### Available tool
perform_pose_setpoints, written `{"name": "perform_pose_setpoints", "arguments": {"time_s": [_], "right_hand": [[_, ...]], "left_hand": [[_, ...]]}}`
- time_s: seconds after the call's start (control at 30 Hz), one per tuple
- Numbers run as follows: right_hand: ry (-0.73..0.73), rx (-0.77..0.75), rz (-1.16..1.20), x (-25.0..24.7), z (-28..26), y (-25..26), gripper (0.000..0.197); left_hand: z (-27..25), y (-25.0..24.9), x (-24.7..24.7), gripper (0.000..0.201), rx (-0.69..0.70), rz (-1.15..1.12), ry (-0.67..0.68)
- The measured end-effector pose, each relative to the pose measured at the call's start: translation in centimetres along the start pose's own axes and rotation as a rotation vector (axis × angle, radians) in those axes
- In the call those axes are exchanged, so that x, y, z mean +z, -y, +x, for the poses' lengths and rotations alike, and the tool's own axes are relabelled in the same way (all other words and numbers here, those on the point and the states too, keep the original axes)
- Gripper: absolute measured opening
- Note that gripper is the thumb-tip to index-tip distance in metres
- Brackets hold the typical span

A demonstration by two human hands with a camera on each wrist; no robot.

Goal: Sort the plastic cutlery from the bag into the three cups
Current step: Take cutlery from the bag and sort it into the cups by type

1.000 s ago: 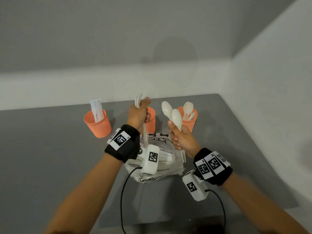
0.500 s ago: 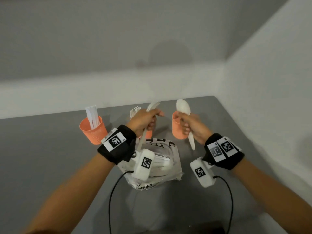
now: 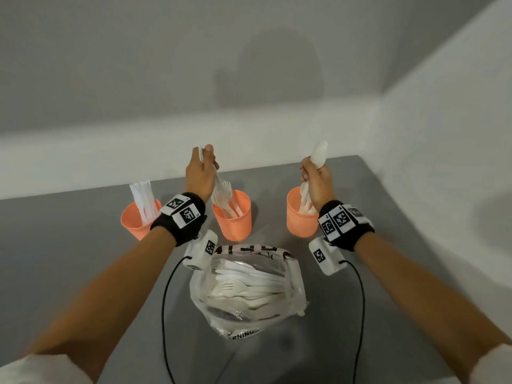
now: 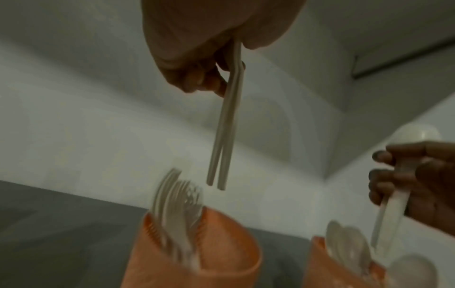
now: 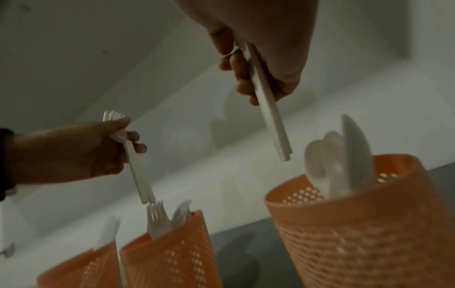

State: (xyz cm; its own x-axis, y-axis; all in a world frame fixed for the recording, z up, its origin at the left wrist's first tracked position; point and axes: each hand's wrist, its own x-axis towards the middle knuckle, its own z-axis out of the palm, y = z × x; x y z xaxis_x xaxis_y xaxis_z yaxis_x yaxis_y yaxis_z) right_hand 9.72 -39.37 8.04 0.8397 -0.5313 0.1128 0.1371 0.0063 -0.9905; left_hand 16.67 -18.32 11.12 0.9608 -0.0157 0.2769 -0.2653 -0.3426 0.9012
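Clear plastic bag (image 3: 246, 289) of white cutlery flat on grey desk (image 3: 69, 245), between the forearms, near edge. Behind it, row of three orange perforated cups: left cup (image 3: 133, 228) with knives, middle cup (image 3: 235, 223) with forks, right cup (image 3: 300, 220) with spoons. Left hand (image 3: 201, 173) raised above middle cup, fingers curled round two forks (image 4: 226, 136), handles downward, tips just above the forks already in the cup. Right hand (image 3: 317, 181) raised above right cup, fingers curled round spoons (image 3: 320, 155), bowl upward, handles (image 5: 270, 120) angled down toward cup mouth. Grey walls behind.
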Motion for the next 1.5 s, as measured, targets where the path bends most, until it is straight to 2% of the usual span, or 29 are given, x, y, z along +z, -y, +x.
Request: {"name": "perform_pose_setpoints", "arguments": {"time_s": [0.2, 0.3, 0.47, 0.6, 0.73, 0.8, 0.9, 1.0, 1.07, 1.13, 1.2, 1.27, 1.3, 1.33, 1.4, 1.43, 1.5], "right_hand": [[0.076, -0.023, -0.383, -0.5, -0.2, -3.5, 0.020], [0.062, -0.002, -0.504, -0.7, -0.4, -3.9, 0.036], [0.011, -0.062, -0.520, -0.5, -0.8, -4.0, 0.060], [0.071, -0.173, -0.715, -0.6, -0.5, -4.6, 0.048], [0.209, -0.246, -1.060, -0.5, -1.0, -4.8, 0.038], [0.283, -0.308, -1.262, -0.5, -1.2, -4.7, 0.048], [0.330, -0.246, -1.381, -0.4, -1.2, -4.1, 0.060], [0.228, -0.412, -1.266, 0.0, -2.2, -2.8, 0.067], [0.222, -0.556, -1.079, 0.4, -3.7, -1.8, 0.055], [0.348, -0.550, -0.861, 0.8, -5.4, -1.0, 0.041], [0.555, -0.403, -0.771, 0.9, -7.3, -0.5, 0.030], [0.696, -0.304, -0.765, 0.8, -9.2, -0.4, 0.020], [0.725, -0.311, -0.791, 0.8, -10.3, -0.4, 0.017], [0.714, -0.380, -0.849, 0.8, -11.4, -0.6, 0.015], [0.654, -0.554, -0.973, 1.0, -13.6, -0.9, 0.013], [0.657, -0.582, -1.012, 1.2, -14.6, -1.1, 0.013], [0.765, -0.456, -1.079, 1.6, -16.0, -1.3, 0.020]], "left_hand": [[0.1, 3.8, 1.6, 0.031, 0.009, 0.255, 0.232], [0.0, 4.0, 2.1, 0.019, 0.050, 0.341, 0.297], [0.2, 3.5, 2.9, 0.027, 0.191, 0.519, 0.374], [0.3, 3.7, 3.7, 0.016, 0.284, 0.690, 0.405], [-0.1, 4.7, 3.9, 0.026, 0.319, 1.005, 0.517], [-0.6, 5.3, 3.8, 0.030, 0.341, 1.099, 0.543], [-1.1, 5.4, 3.4, 0.045, 0.327, 0.970, 0.541], [-1.2, 4.0, 2.5, 0.056, 0.365, 0.765, 0.464], [-1.3, 2.7, 1.4, 0.056, 0.344, 0.597, 0.390], [-1.5, 1.7, 0.0, 0.047, 0.311, 0.434, 0.323], [-2.0, 1.1, -1.7, 0.036, 0.254, 0.305, 0.297], [-3.1, 1.0, -3.4, 0.018, 0.167, 0.198, 0.336], [-3.8, 1.0, -4.3, 0.011, 0.139, 0.158, 0.362], [-4.7, 1.1, -5.2, 0.007, 0.121, 0.128, 0.390], [-6.8, 1.2, -6.8, 0.013, 0.092, 0.109, 0.470], [-8.1, 1.3, -7.4, 0.013, 0.077, 0.120, 0.524], [-10.4, 2.4, -8.0, 0.004, 0.036, 0.158, 0.627]]}}
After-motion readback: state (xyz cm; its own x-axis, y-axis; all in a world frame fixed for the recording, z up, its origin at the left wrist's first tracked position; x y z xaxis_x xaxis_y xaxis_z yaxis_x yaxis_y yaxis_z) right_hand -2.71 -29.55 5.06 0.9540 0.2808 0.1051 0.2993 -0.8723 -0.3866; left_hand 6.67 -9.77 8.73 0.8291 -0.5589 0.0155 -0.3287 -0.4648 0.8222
